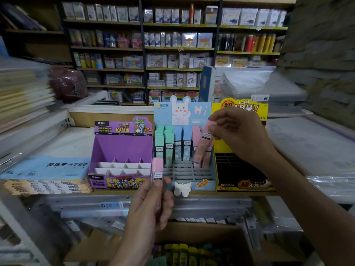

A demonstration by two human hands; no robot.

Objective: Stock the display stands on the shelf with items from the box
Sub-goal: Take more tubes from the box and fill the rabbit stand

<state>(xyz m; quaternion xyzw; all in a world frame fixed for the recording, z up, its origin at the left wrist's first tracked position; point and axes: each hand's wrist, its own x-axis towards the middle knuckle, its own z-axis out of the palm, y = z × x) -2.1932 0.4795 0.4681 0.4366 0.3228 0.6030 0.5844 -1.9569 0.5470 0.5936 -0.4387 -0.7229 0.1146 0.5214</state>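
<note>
Risk: you're holding the pink lead case (pixel 204 145) tilted over the rabbit display stand (pixel 180 112), so its lower end may be catching a divider (pixel 184 170) or knocking the seated pink cases (pixel 196 136). Your right hand (pixel 237 135) is pinching only its top end. Your left hand (pixel 150 208) is gripping a second pink case (pixel 157 169) upright, just in front of the stand.

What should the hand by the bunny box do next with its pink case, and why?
Probably straighten the tilted pink case in the right hand and lower it into an empty slot of the bunny stand: it hangs slanted beside the stocked pink cases, with free slots below.
</note>
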